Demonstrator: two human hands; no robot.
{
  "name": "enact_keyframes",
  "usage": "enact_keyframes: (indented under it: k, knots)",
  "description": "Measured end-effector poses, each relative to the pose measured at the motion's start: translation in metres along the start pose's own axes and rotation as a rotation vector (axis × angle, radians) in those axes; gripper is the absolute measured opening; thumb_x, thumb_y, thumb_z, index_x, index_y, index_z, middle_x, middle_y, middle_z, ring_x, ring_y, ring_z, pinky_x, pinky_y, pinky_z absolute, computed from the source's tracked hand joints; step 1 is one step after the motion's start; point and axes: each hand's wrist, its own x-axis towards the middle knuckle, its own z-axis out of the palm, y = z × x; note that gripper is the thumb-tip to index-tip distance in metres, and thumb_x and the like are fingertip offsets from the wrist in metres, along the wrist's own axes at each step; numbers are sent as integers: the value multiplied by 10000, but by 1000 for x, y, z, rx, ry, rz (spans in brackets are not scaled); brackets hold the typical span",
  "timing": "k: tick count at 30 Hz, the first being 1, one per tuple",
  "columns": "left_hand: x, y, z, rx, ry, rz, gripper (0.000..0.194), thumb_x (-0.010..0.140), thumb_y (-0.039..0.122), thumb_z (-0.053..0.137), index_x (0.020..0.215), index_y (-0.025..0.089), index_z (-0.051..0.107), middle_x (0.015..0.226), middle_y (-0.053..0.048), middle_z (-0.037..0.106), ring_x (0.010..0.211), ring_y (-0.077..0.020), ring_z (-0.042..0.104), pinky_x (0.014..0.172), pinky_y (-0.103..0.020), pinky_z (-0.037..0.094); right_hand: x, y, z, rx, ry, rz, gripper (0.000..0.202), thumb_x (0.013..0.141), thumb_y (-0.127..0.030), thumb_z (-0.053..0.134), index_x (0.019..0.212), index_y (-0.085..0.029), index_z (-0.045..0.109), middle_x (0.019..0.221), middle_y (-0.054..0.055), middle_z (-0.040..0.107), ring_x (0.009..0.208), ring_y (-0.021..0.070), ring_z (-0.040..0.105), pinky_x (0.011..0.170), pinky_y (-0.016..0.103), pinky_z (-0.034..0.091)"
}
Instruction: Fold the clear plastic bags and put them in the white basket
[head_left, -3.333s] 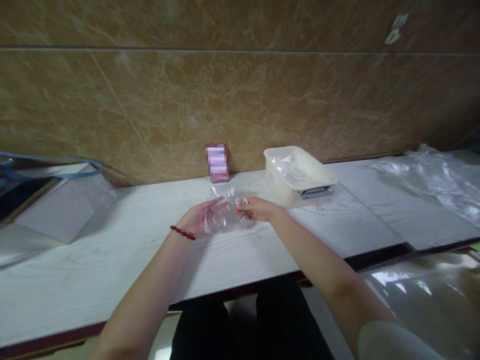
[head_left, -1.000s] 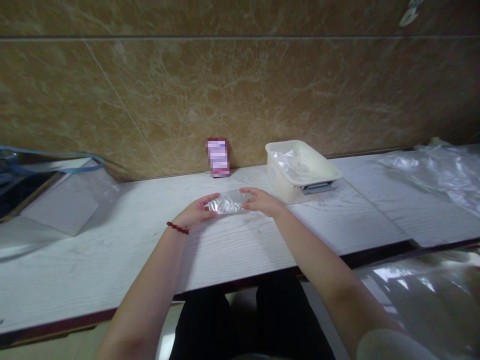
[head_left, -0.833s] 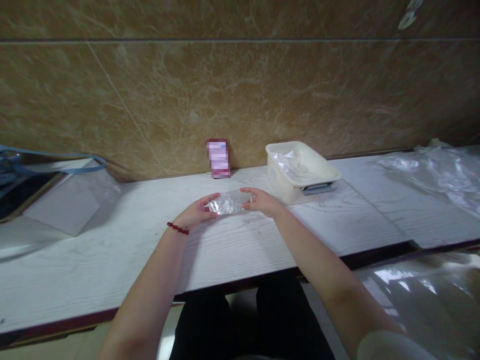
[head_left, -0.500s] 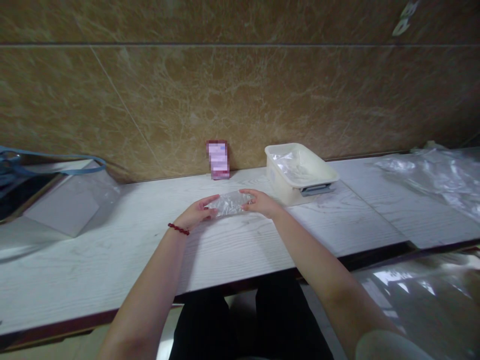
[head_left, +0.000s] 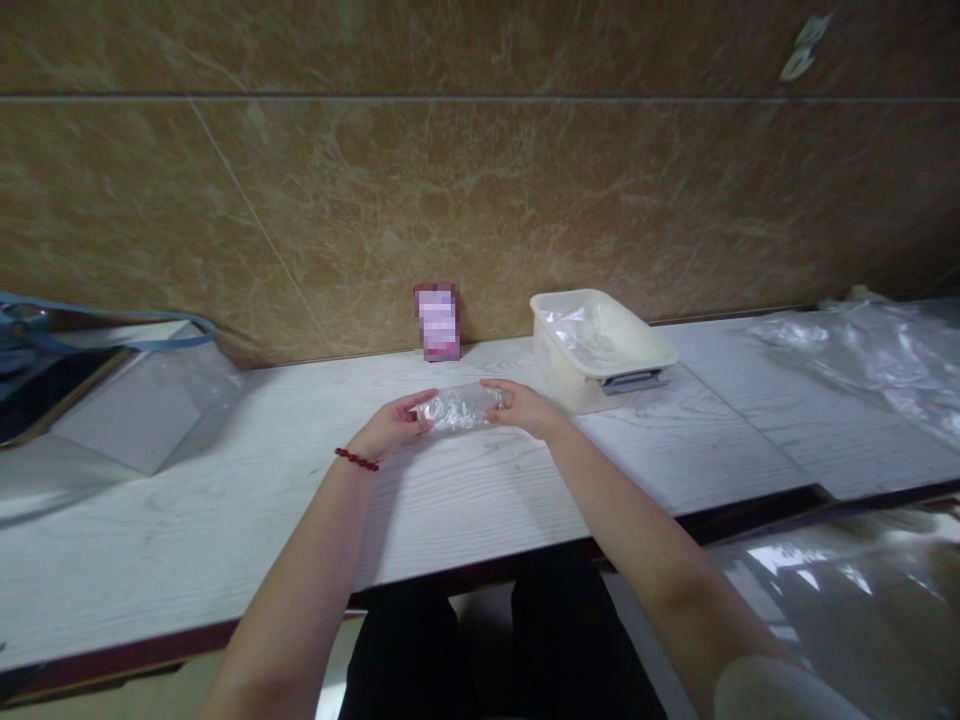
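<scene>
A crinkled clear plastic bag [head_left: 460, 408] lies stretched sideways between my two hands, low over the white wood-grain table [head_left: 450, 500]. My left hand [head_left: 394, 422], with a dark red bracelet at the wrist, grips its left end between thumb and fingers. At the opposite end, my right hand [head_left: 521, 408] is closed on the bag in the same way. Whether anything is inside the bag I cannot make out. Just right of my right hand stands a cream plastic bin [head_left: 604, 392] with clear plastic in it.
A phone [head_left: 439, 322] leans upright against the brown marbled wall [head_left: 337, 220]. On the left sit a white box [head_left: 131, 410] and a blue strap [head_left: 150, 344]. Clear plastic sheeting [head_left: 885, 345] covers the table's right end. The table's front edge runs above my legs.
The bag's surface has shifted slightly and catches more light. Both hands keep their hold in nearly the same place.
</scene>
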Motion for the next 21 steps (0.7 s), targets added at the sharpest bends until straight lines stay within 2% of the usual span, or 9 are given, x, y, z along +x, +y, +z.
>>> enact_keyframes:
  k: [3,5,8,10,12,14,17,21]
  knots:
    - [-4,6,2,-1,-27,14,660,598,157,662,1214,149,424,675,-2,601,541,-62,485,507,-160,375,-5,-13,0,-58,39,-27,652,576,-256,684,1184,-209,451,631,-35,544,505,51,439,522,185,381]
    - [-7,10,4,-13,-47,35,650,598,148,661,1206,157,433,757,-23,622,598,-77,512,559,-174,398,-12,-26,-1,-103,57,-77,618,574,-255,681,1157,-228,480,801,8,578,523,44,446,510,183,381]
    - [-11,18,11,-30,-90,65,655,598,135,658,1210,173,427,850,-42,628,662,-95,532,615,-194,414,-25,-50,-7,-161,69,-166,576,570,-251,679,1121,-245,510,1073,55,513,565,41,472,509,187,392]
    - [-11,27,18,-30,-115,89,656,598,131,653,1212,180,424,914,-56,618,708,-107,539,652,-211,420,-35,-65,-16,-228,70,-190,581,573,-259,679,1128,-241,507,996,48,548,543,44,463,501,192,387]
    - [-9,41,26,-3,-122,133,636,595,129,649,1195,184,445,972,-66,601,738,-110,537,682,-224,420,-44,-80,-29,-306,76,-180,597,582,-277,675,1148,-227,493,750,5,575,487,46,423,478,193,363]
    - [-3,59,37,38,-117,189,609,589,131,649,1169,188,473,998,-66,589,742,-103,531,698,-235,420,-51,-94,-47,-362,103,-167,599,585,-289,673,1152,-214,492,584,-39,517,450,47,385,459,192,337]
    - [14,91,58,50,-133,230,588,602,162,641,1165,180,472,937,-54,598,717,-92,527,701,-257,426,-55,-114,-79,-442,158,-168,589,602,-304,659,1158,-220,485,532,-62,476,450,50,385,470,195,337]
    - [51,127,91,122,-70,297,561,614,181,620,1156,140,481,855,-44,607,676,-93,532,689,-277,435,-50,-136,-126,-605,237,-168,633,566,-328,685,1158,-223,487,550,-53,501,494,68,437,523,217,366]
